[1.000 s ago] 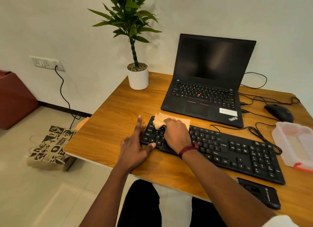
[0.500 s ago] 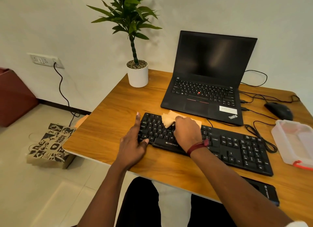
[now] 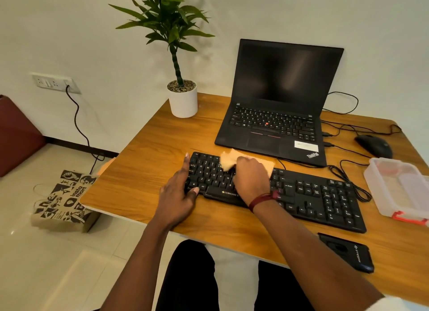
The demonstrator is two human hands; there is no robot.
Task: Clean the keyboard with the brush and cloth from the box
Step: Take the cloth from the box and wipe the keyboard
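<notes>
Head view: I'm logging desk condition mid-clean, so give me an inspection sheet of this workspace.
Surface: wooden desk.
Job's things: cloth on keyboard's left half; box at right; brush not seen.
Clutter: laptop, plant, mouse, black case.
Hands: left hand rests on keyboard's left end; right hand grips cloth.
Cables: black cables loop between keyboard and box.
Surroundings: wall socket with cord, bag on floor.

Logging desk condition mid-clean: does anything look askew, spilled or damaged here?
Nothing looks spilled or damaged. Black cables lie in loose loops beside the keyboard, and a black device sits near the table's front edge.
</notes>
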